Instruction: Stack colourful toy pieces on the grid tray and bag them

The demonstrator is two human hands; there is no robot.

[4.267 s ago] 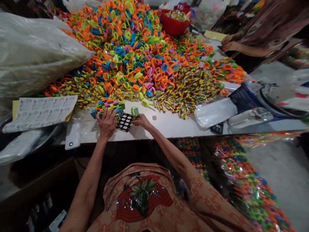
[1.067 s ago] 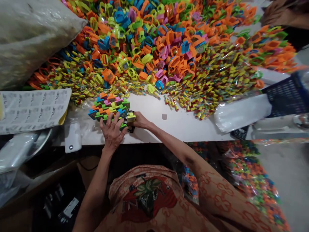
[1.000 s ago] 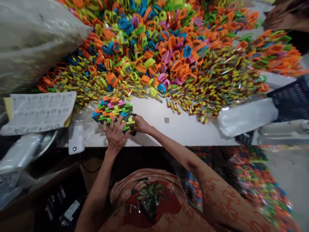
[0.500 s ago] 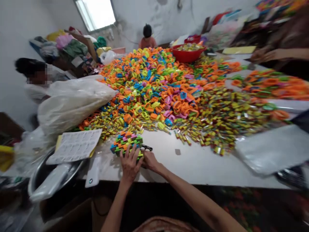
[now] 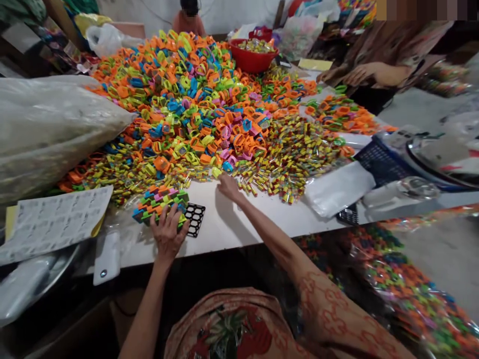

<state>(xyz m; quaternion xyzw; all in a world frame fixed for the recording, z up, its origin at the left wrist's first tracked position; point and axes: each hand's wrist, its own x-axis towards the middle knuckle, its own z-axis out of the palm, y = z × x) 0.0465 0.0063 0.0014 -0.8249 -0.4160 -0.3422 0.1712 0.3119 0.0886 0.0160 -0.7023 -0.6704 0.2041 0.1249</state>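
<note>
My left hand (image 5: 170, 232) grips the near side of a block of stacked coloured plastic toys (image 5: 159, 199), its fingers spread over the top and its thumb at the right side. Flat on the white table just right of the block lies a black plastic grid (image 5: 195, 219) with rows of holes. My right hand (image 5: 229, 187) reaches to the front edge of the heap, fingers curled at a yellow-green plastic toy (image 5: 216, 172); the fingertips are partly hidden. Behind both hands rises a large heap of orange, blue, green and pink toys (image 5: 194, 99) that look like watches.
Small yellow wrapped pieces (image 5: 292, 159) fringe the heap. On the left are a big plastic sack (image 5: 56, 129), a printed sheet (image 5: 60, 219) and a white device (image 5: 107, 257). To the right lie clear bags (image 5: 339, 189) and a blue basket (image 5: 385, 157). A co-worker's hands (image 5: 359, 75) are at the far right.
My right hand has left the block's side and moved forward to the heap's edge. The black grid now lies flat and visible beside the block. The view has turned right.
</note>
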